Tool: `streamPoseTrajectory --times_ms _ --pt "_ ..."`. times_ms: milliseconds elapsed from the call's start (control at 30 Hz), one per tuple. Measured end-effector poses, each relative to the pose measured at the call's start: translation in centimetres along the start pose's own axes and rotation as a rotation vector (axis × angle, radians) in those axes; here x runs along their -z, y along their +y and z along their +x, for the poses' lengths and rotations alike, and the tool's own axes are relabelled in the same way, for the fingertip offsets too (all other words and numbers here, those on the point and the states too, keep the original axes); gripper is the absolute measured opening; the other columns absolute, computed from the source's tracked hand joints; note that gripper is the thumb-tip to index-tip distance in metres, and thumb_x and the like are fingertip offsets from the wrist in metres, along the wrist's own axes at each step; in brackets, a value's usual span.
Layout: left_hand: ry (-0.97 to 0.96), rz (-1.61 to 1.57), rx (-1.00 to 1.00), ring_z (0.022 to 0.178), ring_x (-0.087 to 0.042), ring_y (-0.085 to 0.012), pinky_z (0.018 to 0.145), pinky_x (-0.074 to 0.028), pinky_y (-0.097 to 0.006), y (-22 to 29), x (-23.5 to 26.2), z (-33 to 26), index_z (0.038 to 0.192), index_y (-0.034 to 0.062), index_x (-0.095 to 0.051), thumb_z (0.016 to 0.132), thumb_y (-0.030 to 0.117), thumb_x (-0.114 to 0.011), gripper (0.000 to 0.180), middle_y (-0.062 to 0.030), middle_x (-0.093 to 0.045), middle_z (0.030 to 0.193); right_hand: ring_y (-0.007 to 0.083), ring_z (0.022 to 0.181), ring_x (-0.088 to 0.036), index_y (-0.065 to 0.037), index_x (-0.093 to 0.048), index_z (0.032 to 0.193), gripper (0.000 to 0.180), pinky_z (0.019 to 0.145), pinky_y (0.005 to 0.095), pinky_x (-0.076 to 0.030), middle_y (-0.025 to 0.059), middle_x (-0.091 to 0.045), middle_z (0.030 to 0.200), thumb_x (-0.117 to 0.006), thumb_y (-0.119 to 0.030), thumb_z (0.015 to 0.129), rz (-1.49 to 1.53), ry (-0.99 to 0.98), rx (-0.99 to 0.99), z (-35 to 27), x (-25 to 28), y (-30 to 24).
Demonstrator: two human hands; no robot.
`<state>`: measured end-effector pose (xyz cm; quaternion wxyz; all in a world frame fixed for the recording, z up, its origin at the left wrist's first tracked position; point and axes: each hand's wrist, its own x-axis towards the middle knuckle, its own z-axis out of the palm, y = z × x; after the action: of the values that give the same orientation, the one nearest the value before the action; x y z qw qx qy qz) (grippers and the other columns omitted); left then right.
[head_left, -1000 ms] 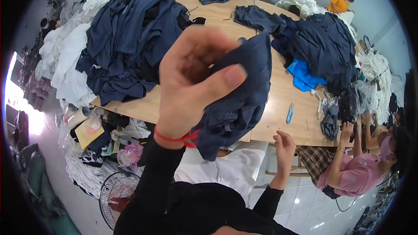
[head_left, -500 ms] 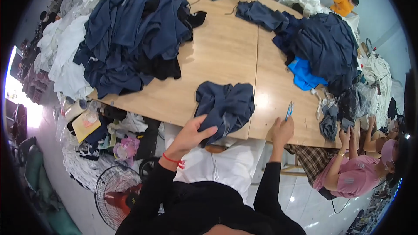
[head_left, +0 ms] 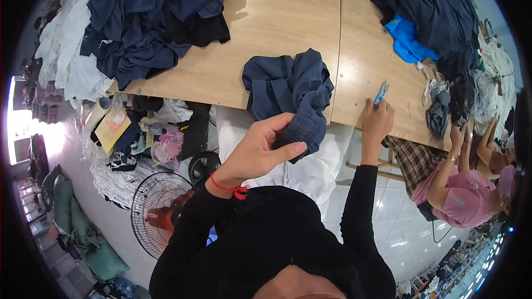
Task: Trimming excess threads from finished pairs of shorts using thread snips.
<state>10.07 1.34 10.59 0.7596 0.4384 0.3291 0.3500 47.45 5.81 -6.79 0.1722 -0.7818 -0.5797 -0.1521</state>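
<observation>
Near the table's front edge, my left hand (head_left: 263, 152) grips the gathered elastic end of a dark navy garment (head_left: 293, 91). The thumb lies over the cloth, and the fingers behind it are partly hidden. The rest of the garment lies crumpled on the wooden table (head_left: 282, 22). To the right, my right hand (head_left: 378, 117) rests at the table edge, closed around blue thread snips (head_left: 380, 94) with the blades pointing up and away. The snips are apart from the garment.
A large heap of navy clothes (head_left: 149, 16) covers the table's left side. Another dark pile (head_left: 438, 16) with a bright blue cloth (head_left: 410, 39) lies at right. A co-worker in pink (head_left: 463, 194) sits at right. A standing fan (head_left: 160, 210) is at lower left.
My left hand has raised the garment's gathered end toward me. My right hand still holds the snips near the edge. The view has tilted down, so the table's far side is out of sight.
</observation>
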Motion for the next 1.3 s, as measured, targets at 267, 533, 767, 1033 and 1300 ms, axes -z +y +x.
streamPoseTrajectory --times_ms 267,533,767,1033,1300 --pt "0.097 -0.083 0.053 0.106 -0.066 -0.0091 0.095 -0.055 -0.027 -0.3 -0.1 -1.5 0.134 -0.0071 -0.066 0.101 0.005 -0.076 0.036 -0.0055 -0.074 0.12 0.0335 0.079 -0.073 -0.001 -0.071 0.111 0.022 0.069 0.0466 -0.057 0.0142 -0.075 0.088 -0.077 -0.017 0.097 -0.097 -0.129 0.02 2.0 -0.5 2.6" --pt "0.124 0.144 -0.017 0.095 -0.065 -0.0069 0.087 -0.054 -0.025 -1.2 -0.5 -1.2 0.119 -0.0064 -0.073 0.101 0.007 -0.075 0.022 -0.002 -0.075 0.105 0.0287 0.11 -0.074 0.004 -0.039 0.159 0.067 0.099 0.041 -0.063 0.0188 -0.067 0.123 -0.062 0.012 0.097 1.86 -0.601 -0.733 -0.4 8.0 -1.4" --pt "0.143 0.109 -0.026 0.091 -0.065 -0.0049 0.082 -0.054 -0.024 -1.3 -2.0 -0.3 0.115 -0.0061 -0.071 0.099 0.004 -0.078 0.021 -0.0026 -0.075 0.099 0.018 0.086 -0.058 -0.005 -0.046 0.148 0.069 0.078 0.0288 -0.047 0.0113 -0.057 0.118 -0.075 0.008 0.087 2.277 -0.593 -0.508 -2.3 16.5 -8.4" --pt "0.253 0.44 -0.222 0.082 -0.075 -0.0109 0.07 -0.056 -0.025 -1.1 -3.2 -1.0 0.111 -0.0051 -0.074 0.094 0.002 -0.082 0.02 -0.0111 -0.08 0.093 0.0086 0.065 -0.052 -0.004 -0.082 0.107 0.032 0.054 0.0232 -0.035 0.0053 -0.067 0.095 -0.096 -0.008 0.079 1.147 -0.234 0.241 -3.7 20.2 -14.4" --pt "0.265 0.6 -0.334 0.079 -0.077 -0.0149 0.068 -0.056 -0.027 -1.5 -2.8 -0.9 0.109 -0.0054 -0.077 0.091 0.0 -0.082 0.02 -0.0137 -0.08 0.092 0.0256 0.08 -0.069 0.002 -0.066 0.102 0.019 0.064 0.0308 -0.053 0.013 -0.066 0.098 -0.073 0.011 0.087 0.965 -0.087 0.469 -3.0 19.1 -14.7"
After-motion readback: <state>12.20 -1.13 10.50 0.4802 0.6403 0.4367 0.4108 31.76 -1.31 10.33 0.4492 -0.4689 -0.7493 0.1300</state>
